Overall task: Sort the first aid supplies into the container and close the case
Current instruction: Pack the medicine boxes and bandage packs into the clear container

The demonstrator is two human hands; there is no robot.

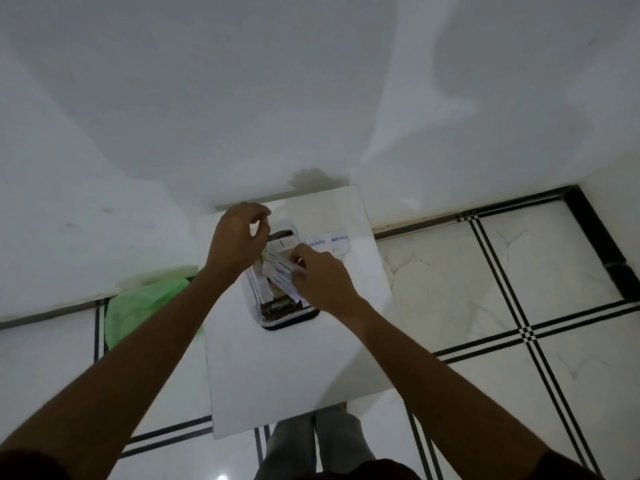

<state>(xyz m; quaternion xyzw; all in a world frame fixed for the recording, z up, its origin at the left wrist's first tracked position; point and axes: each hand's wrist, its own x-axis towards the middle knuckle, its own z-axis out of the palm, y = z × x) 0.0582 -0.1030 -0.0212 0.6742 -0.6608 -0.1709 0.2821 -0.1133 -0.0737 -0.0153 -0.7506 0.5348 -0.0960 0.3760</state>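
A clear plastic container (277,315) with a dark base stands on the white table (294,368), holding several white packets (263,285) and darker items. My right hand (322,278) pinches a white bandage packet (282,268) over the container's middle. My left hand (239,237) hovers over the container's far left end, fingers curled; whether it holds anything is unclear. Two white packets with blue print (329,242) lie on the table just right of the container's far end.
The small table stands against a white wall (311,98). A green plastic bag (138,303) lies on the tiled floor to the left. My legs (318,441) show below the table's near edge.
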